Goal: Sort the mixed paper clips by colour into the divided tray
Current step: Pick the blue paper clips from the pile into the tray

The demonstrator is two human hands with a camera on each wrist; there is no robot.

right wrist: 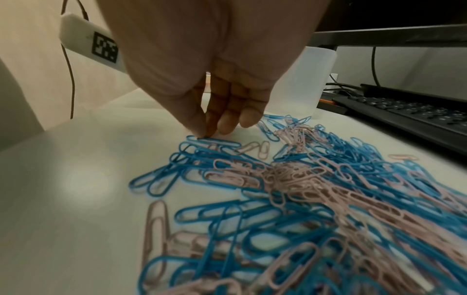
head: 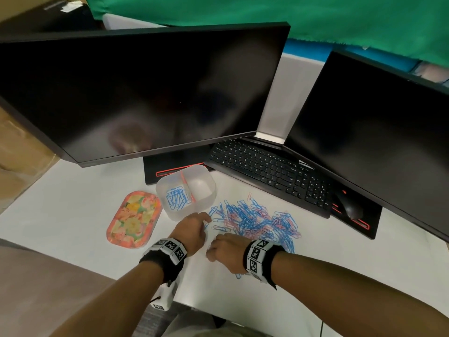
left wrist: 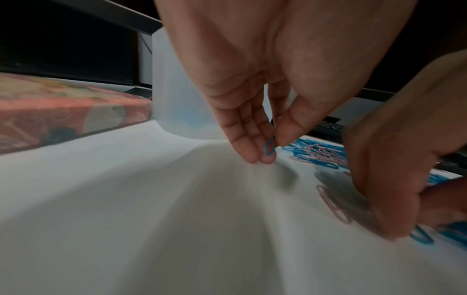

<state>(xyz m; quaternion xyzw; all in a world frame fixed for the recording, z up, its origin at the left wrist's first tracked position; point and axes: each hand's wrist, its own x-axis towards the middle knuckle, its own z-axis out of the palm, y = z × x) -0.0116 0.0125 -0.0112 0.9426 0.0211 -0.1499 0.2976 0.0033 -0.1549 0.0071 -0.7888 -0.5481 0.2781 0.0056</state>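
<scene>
Paper clips (head: 255,221) lie mixed beside the divided tray (head: 209,194). The left hand (left wrist: 252,111) pinches a blue paper clip (left wrist: 269,145); it should go in with the tray's blue ones. The right hand (right wrist: 215,79) pinches at another blue clip (right wrist: 217,142) and should lift only that one.

Left hand (left wrist: 252,111) holds a pinching grip; right hand (right wrist: 217,83) reaches down, fingertips together.

Left hand (left wrist: 252,83) above white desk (left wrist: 151,219), thumb and fingertips pinching blue clip (left wrist: 269,147). Translucent tray (left wrist: 174,95) just behind hand; floral tin (left wrist: 70,111) left of tray. Mixed blue/pink clip pile (left wrist: 318,153) at right. Right hand (left wrist: 404,159) low over clips, blurred.
</scene>
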